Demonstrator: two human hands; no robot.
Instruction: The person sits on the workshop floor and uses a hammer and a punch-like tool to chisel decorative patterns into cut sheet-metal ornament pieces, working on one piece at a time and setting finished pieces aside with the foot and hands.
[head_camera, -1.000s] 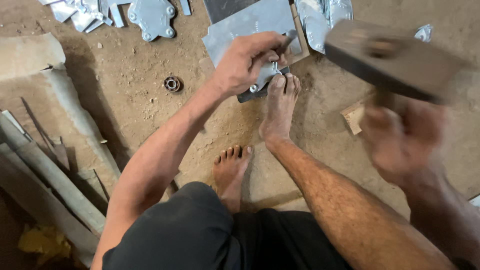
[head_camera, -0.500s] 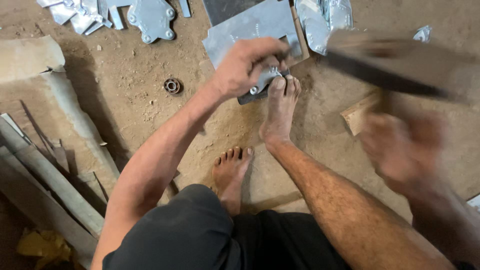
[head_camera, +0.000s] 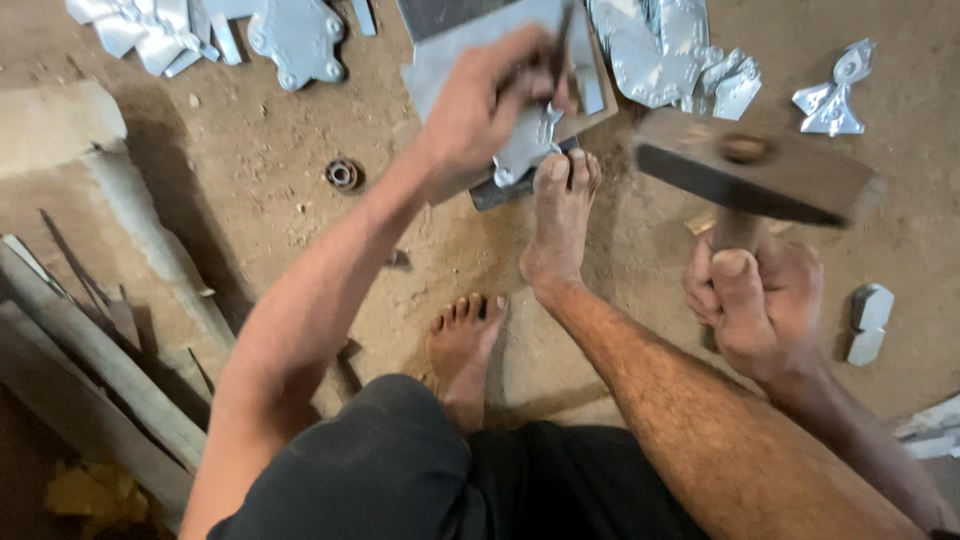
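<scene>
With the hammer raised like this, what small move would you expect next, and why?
Probably a short downward strike: the right hand holds the hammer raised beside the chisel, which the left hand steadies on the metal piece pinned by the foot.

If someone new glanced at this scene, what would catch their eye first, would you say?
Most likely the big hammer raised at the right in the right hand. Next, the left hand at top centre, pinching a dark chisel on a shiny metal piece, which a bare foot pins to the dirt floor.
</scene>
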